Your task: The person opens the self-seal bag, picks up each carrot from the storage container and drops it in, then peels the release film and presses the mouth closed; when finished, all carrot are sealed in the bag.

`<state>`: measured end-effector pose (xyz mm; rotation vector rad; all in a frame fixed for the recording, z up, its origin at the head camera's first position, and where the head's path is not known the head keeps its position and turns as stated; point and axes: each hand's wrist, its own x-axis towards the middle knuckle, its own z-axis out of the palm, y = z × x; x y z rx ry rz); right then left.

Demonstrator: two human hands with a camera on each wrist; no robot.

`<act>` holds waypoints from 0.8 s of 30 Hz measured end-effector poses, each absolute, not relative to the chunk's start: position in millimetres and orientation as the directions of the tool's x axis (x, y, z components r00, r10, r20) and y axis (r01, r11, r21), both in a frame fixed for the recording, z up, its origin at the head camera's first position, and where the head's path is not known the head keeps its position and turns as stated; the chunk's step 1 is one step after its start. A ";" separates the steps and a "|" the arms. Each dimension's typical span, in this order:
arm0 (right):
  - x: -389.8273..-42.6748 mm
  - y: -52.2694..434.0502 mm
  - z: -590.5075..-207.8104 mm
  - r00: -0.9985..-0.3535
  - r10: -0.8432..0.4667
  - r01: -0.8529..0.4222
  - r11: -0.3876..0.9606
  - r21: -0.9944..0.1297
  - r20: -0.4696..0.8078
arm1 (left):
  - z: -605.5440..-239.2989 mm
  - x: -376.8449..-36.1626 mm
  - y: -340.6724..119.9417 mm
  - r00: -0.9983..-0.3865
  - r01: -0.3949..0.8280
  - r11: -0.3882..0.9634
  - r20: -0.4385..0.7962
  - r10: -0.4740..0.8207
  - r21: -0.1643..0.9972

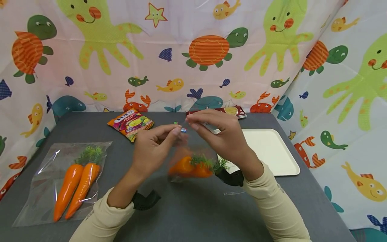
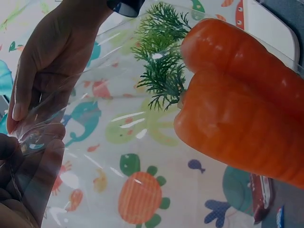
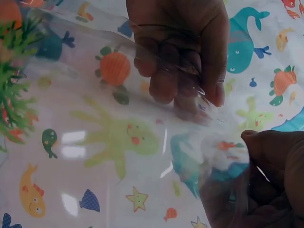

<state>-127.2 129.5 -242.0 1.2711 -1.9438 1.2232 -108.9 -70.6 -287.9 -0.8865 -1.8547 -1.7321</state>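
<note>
Both our hands are up over mid-table: left hand (image 1: 152,148) and right hand (image 1: 222,134) each pinch the top rim of the clear bag (image 2: 118,118), two carrots (image 1: 190,167) hanging inside. We'd keep thumbs close and pull evenly. Room is fair: white tray (image 1: 272,151) just right, second bagged pair (image 1: 75,185) well left, snack packet (image 1: 130,123) behind

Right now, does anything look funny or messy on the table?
Nothing is spilled or broken. Both hands, left hand and right hand, pinch the top of a clear plastic bag with orange toy carrots in the air. Another bagged carrot pair lies flat.
</note>
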 end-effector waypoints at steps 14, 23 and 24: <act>-126.9 122.6 -240.9 -0.475 -0.405 -0.878 0.278 -0.389 0.782 | -289.2 -108.5 -71.9 -0.677 0.731 0.025 0.719 0.155 0.682; -129.2 121.7 -242.0 -0.438 -0.429 -0.891 0.324 -0.319 0.790 | -288.4 -108.3 -71.9 -0.673 0.735 0.024 0.723 0.158 0.678; -129.2 121.8 -242.3 -0.437 -0.432 -0.891 0.327 -0.315 0.789 | -288.4 -108.3 -71.8 -0.672 0.735 0.024 0.723 0.160 0.678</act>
